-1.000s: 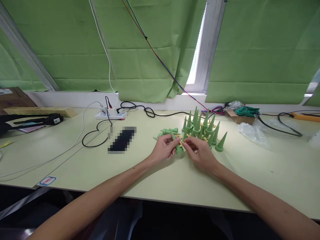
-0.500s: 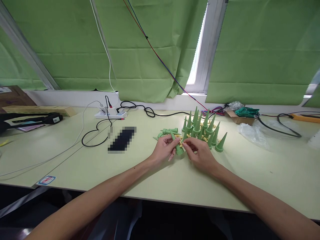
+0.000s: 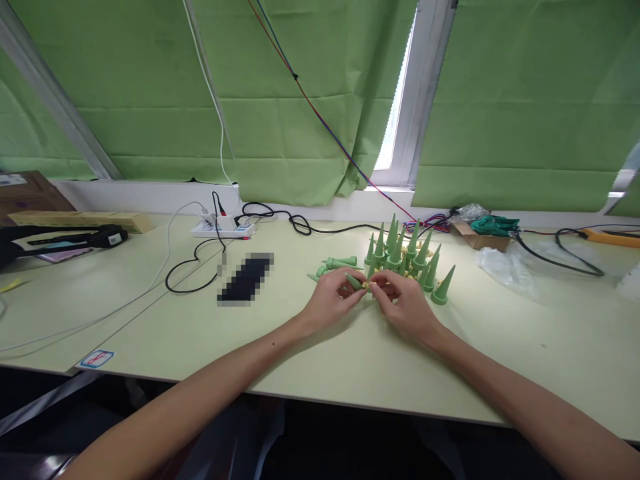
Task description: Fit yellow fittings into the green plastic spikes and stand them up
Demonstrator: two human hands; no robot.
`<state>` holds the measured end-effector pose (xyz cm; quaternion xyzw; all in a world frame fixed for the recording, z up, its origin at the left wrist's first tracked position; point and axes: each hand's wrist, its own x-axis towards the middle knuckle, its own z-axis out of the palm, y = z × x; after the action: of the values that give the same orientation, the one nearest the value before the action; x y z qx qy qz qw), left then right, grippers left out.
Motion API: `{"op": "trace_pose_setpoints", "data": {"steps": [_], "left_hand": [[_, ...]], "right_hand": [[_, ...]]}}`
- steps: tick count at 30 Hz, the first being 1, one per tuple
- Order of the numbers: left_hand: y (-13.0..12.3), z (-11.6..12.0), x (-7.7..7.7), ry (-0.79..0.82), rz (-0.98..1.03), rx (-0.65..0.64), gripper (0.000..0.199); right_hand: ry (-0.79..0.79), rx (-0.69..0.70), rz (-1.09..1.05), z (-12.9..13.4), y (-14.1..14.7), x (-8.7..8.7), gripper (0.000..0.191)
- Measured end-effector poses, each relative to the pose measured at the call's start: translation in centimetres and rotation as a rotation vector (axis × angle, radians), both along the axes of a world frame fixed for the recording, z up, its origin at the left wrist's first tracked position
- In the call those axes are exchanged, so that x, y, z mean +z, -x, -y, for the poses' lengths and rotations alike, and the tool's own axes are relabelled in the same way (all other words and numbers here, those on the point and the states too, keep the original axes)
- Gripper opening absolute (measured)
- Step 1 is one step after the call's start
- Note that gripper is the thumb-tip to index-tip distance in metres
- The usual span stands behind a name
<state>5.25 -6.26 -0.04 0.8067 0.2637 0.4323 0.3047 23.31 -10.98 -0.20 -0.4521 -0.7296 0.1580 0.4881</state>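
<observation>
Here, a green cone (image 3: 355,283) lies tilted in the left hand (image 3: 331,297).

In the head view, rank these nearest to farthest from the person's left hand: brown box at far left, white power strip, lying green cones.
1. Lying green cones: just beyond the left hand.
2. White power strip: farther left, toward the back.
3. Brown box: far left.

Both bare arms (image 3: 220,377) stretch forward, and the left hand (image 3: 327,300) and right hand (image 3: 407,308) nearly meet, fingers (image 3: 389,276) bent.
</observation>
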Motion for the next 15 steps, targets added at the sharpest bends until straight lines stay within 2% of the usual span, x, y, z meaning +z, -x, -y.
{"op": "trace_pose_setpoints", "data": {"steps": [2,4,15], "left_hand": [[0.06,-0.2,-0.2,-0.17,-0.013,0.002,0.013],[0.16,-0.4,-0.31,-0.272,-0.011,-0.015,0.012],[0.44,-0.88,-0.46,-0.555,-0.018,0.016,0.014]], "right_hand": [[0.014,0.017,-0.007,0.01,-0.04,-0.01,0.019],[0.031,0.031,-0.015,0.03,-0.11,0.02,0.02],[0.035,0.051,-0.016,0.13,-0.13,0.48,0.02]]}}
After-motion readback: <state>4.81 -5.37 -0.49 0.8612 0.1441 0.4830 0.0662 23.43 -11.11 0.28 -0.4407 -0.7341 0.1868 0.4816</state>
